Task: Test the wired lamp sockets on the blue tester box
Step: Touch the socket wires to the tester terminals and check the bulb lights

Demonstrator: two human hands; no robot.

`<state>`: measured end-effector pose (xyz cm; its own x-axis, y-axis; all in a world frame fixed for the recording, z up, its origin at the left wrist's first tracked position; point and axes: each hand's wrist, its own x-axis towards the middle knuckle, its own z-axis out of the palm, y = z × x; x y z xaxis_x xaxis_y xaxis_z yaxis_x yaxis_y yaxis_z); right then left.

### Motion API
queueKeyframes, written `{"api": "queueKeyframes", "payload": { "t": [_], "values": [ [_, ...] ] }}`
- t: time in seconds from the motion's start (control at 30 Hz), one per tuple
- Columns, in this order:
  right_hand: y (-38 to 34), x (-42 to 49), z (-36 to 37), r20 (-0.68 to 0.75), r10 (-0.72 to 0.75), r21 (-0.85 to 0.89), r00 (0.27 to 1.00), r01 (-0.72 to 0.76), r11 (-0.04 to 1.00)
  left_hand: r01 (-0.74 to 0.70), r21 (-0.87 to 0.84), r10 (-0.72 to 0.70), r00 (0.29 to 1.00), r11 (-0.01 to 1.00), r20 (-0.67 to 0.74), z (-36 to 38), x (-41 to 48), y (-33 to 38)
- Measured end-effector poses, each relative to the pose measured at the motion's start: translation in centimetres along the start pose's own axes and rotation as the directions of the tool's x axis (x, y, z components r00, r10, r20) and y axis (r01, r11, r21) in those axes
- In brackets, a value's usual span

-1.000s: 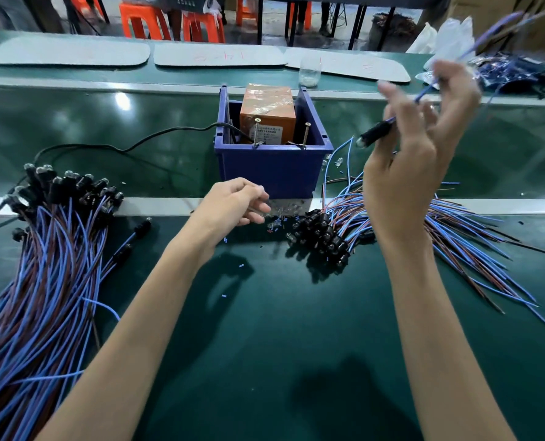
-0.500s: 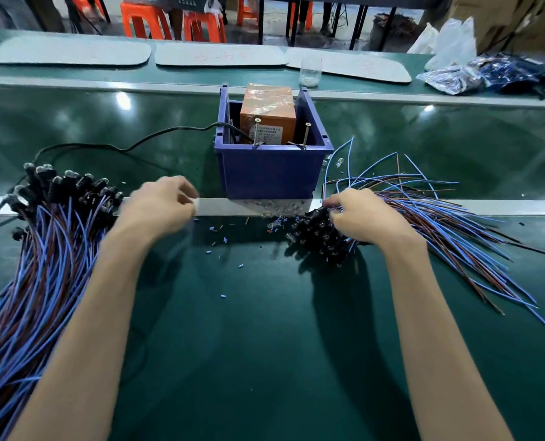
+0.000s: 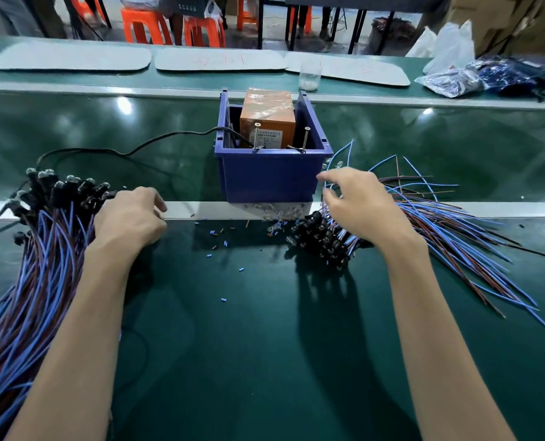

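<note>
Two hands flank the blue tester box (image 3: 272, 179) (standing on the worktop (image 3: 233, 345)): left hand (image 3: 128, 218) curled at the left socket bundle (image 3: 42, 249), grip hidden; right hand (image 3: 360, 208), loosely spread, over the right socket pile (image 3: 322, 240).

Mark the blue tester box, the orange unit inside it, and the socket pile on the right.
blue tester box (image 3: 271, 176): head view, front wall.
orange unit (image 3: 266, 109): head view, taped top face.
socket pile (image 3: 322, 240): head view, black socket heads at the near end of the wires.
</note>
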<state>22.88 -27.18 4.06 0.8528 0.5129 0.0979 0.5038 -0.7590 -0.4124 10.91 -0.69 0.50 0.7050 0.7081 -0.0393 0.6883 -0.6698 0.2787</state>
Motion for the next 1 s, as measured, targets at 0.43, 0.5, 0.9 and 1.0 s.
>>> {"api": "queueKeyframes", "payload": {
  "t": [0.43,0.5,0.9,1.0],
  "values": [
    [-3.7,-1.4,0.5,0.139,-0.355,0.642,0.924,0.189,0.743,-0.562,-0.758,0.5,0.786,0.332,-0.363,-1.3,-7.0,9.8],
    [-3.8,-1.5,0.4,0.133,-0.386,0.772,0.913,0.149,0.618,-0.514,-0.826,0.485,0.796,0.229,-0.361,-1.2,-7.8,10.4],
    [-3.0,-0.9,-0.7,-0.178,-0.091,0.894,0.98,0.2,0.401,0.407,-0.909,0.496,0.773,0.091,0.396,-2.3,-6.7,10.3],
    [-2.8,-1.1,-1.3,-0.209,-0.15,0.868,0.966,0.254,0.426,0.622,-0.768,0.447,0.737,-0.155,0.507,-2.0,-5.7,9.5]
  ]
}}
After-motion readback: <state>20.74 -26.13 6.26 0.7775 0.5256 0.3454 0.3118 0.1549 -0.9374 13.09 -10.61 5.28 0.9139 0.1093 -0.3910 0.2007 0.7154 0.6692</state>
